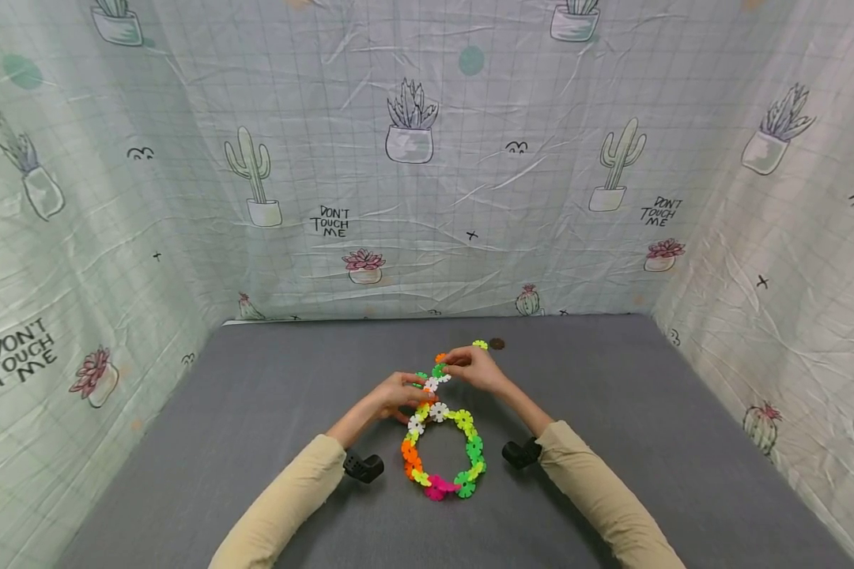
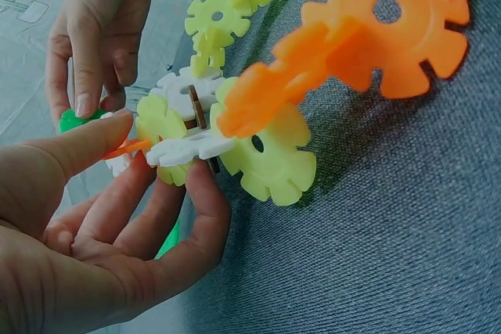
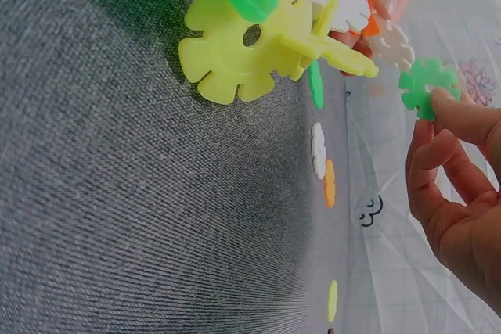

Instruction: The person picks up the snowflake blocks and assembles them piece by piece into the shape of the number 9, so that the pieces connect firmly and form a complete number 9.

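Note:
A ring of interlocked plastic snowflake discs [image 1: 474, 448] in pink, green, yellow, orange and white lies in front of the person. At its far side the left hand [image 1: 396, 393] pinches an orange disc [image 2: 129, 148] between thumb and fingers, close to white and yellow discs joined to the ring. A brown disc [image 2: 196, 107] shows among these joined pieces. The right hand [image 3: 462, 177] holds a green disc [image 3: 423, 87] by its edge, between thumb and index finger. That disc is beside a white disc [image 3: 391, 43] near the left hand; whether they are joined I cannot tell.
Beyond the hands, loose discs lie on the grey table [image 1: 292, 379]: a yellow one [image 1: 480, 344], a brown one [image 1: 496, 344], an orange one [image 1: 440, 358] and a white one [image 3: 318, 150]. A patterned curtain [image 1: 462, 197] encloses the table's back and sides.

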A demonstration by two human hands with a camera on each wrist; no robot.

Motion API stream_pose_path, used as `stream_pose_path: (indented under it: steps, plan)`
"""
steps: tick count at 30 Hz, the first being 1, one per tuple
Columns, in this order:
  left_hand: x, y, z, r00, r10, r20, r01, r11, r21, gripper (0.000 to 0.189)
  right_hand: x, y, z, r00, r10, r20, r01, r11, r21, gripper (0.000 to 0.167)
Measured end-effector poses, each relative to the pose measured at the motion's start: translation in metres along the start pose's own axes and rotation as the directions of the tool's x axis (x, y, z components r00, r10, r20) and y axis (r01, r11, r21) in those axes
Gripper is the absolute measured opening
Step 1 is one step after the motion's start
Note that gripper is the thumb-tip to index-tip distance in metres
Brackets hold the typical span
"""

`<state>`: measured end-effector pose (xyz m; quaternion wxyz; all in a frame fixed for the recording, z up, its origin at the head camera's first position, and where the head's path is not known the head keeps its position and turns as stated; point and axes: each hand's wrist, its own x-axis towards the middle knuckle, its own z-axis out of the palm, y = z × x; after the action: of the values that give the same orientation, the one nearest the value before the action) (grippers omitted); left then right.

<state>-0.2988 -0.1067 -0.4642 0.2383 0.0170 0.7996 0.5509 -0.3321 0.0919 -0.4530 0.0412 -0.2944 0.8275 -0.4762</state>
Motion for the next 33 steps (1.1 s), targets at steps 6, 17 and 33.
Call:
stream_pose_path:
  steps: [6, 17, 33]
  plan:
    - [-0.003, -0.001, 0.001, 1.0, 0.006, -0.015, -0.006, 1.0, 0.02, 0.051, 0.005, 0.005, 0.002, 1.0, 0.013, 0.01, -0.013, 0.999, 0.031, 0.018]
    - [-0.005, 0.0, 0.002, 0.999, 0.028, -0.044, -0.027, 0.999, 0.022, 0.05, -0.001, -0.026, 0.0, 0.998, 0.037, 0.046, -0.041, 0.996, 0.08, 0.019]
    - [-0.003, -0.003, 0.001, 0.999, 0.019, -0.036, -0.018, 0.999, 0.027, 0.053, -0.005, -0.023, -0.001, 0.999, 0.03, 0.011, -0.031, 0.994, 0.104, 0.021]
